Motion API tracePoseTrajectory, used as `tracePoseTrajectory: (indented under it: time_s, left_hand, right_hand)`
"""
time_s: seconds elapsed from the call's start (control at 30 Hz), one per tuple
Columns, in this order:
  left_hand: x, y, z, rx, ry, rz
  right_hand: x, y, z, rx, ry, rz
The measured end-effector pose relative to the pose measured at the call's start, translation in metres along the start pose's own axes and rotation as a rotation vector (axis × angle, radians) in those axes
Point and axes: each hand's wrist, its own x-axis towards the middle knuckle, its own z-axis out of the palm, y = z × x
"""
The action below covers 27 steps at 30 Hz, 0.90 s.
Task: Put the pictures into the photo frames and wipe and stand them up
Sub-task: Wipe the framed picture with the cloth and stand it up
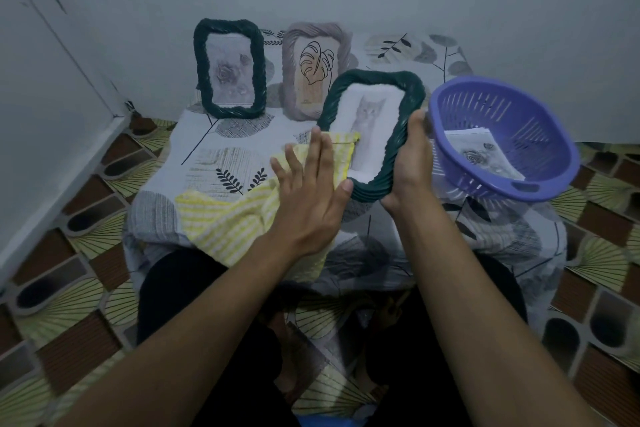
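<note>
A small table, covered in a leaf-print tablecloth (207,149), stands pushed up against the wall, so its far edge has no room behind it. Along that edge a dark green frame (229,69) holding a rose picture stands upright at the left. Just to its right a mauve frame (313,69) with a leaf drawing leans back. A third frame, the green frame with the cat picture (372,132), is held tilted above the middle of the table, its top corner overlapping the lower right of the mauve frame. The right hand (410,163) grips this frame by its right rim, thumb up along the front edge; the other fingers are hidden behind it. The left hand (311,191) lies flat with its fingers straight and slightly spread. It presses a yellow striped cloth (235,218) onto the lower left corner of the cat picture, the thumb touching the frame's bottom rim. The rest of the cloth trails down over the near left edge of the table. A purple basket (512,111) sits tilted at the right side, its rim just beside the right thumb, with a loose rose print (485,156) inside. Bare tablecloth shows in front of the two standing frames, left of the hands.
</note>
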Motion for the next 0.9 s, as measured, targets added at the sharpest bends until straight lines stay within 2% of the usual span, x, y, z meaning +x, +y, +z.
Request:
tracePoseTrajectory:
  time_s: [0.17, 0.27, 0.43, 0.57, 0.77, 0.83, 0.9]
  left_hand:
    - [-0.008, 0.010, -0.005, 0.128, -0.016, 0.097]
    - [-0.008, 0.021, -0.011, 0.178, -0.039, 0.172]
    - [0.010, 0.014, -0.020, 0.175, -0.040, 0.271]
    - [0.035, -0.001, -0.029, 0.237, 0.010, 0.227]
    - [0.053, -0.008, -0.037, 0.175, 0.059, -0.040]
    - [0.049, -0.003, -0.036, 0.150, 0.022, 0.012]
    - [0.038, 0.005, -0.030, 0.095, -0.053, 0.149]
  right_hand:
    - [-0.002, 0.009, 0.004, -0.008, 0.039, 0.070]
    - [-0.006, 0.011, 0.007, -0.099, 0.080, 0.074]
    - [-0.017, 0.020, 0.010, -0.153, 0.036, 0.161]
    - [-0.022, 0.036, 0.010, -0.115, -0.068, 0.202]
    - [-0.032, 0.039, 0.012, -0.230, -0.104, 0.196]
    - [-0.030, 0.037, 0.011, -0.267, -0.076, 0.179]
    - [-0.026, 0.032, 0.009, -0.246, -0.081, 0.169]
